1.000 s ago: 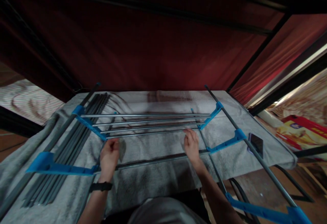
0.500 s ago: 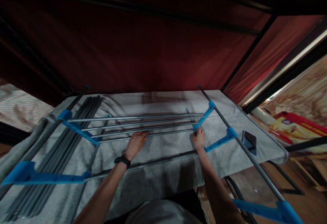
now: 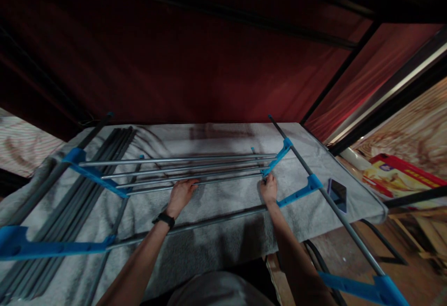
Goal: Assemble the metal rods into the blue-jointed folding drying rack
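A partly built rack of thin silver rods and blue plastic connectors lies on a grey towel. My left hand, with a black band on its wrist, grips the nearest silver rod near its middle. My right hand is closed around the end of that rod where it meets the right blue connector. A second blue bracket sits just right of my right hand.
Several loose dark grey poles lie along the towel's left side with a blue bracket across them. A long grey pole runs down the right. A dark phone lies near the right edge. Dark red fabric hangs behind.
My left hand left the nearer crossbar at the left and moved up and right onto the nearest silver rod. My right hand moved up to the rod's end at the blue connector.
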`<state>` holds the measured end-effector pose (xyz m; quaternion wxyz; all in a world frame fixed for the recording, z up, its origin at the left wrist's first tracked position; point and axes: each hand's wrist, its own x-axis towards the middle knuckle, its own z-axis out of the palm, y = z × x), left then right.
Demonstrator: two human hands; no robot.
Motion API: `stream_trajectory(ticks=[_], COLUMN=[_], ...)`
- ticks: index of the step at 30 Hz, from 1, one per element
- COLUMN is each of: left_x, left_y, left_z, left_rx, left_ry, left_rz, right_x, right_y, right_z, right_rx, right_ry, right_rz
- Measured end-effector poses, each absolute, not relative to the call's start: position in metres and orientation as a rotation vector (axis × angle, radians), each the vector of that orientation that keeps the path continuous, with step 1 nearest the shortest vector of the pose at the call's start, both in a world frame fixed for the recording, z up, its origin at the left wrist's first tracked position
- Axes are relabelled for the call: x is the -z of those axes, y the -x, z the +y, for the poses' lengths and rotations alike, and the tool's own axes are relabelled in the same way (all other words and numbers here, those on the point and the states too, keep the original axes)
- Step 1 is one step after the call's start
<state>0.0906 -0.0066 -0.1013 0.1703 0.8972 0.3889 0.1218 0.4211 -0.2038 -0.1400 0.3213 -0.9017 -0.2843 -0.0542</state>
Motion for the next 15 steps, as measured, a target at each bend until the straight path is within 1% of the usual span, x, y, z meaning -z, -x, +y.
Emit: stream_trajectory(ticks=[5, 15], left_x=[0.1030, 0.1067], left_y=[-0.0869, -0.0817], left_z=[-0.0063, -0.0043], left_rx=[-0.386, -0.357], left_ry=[-2.542, -2.559], left_rz=[1.129, 1.093], right_x=[0.1398, 0.1394], right_y=[-0.4205, -0.4193], right_z=[-0.2026, -0.2010], right_rx=[0.142, 0.148], right_ry=[2.367, 2.361], right_rz=[-0.754, -0.761])
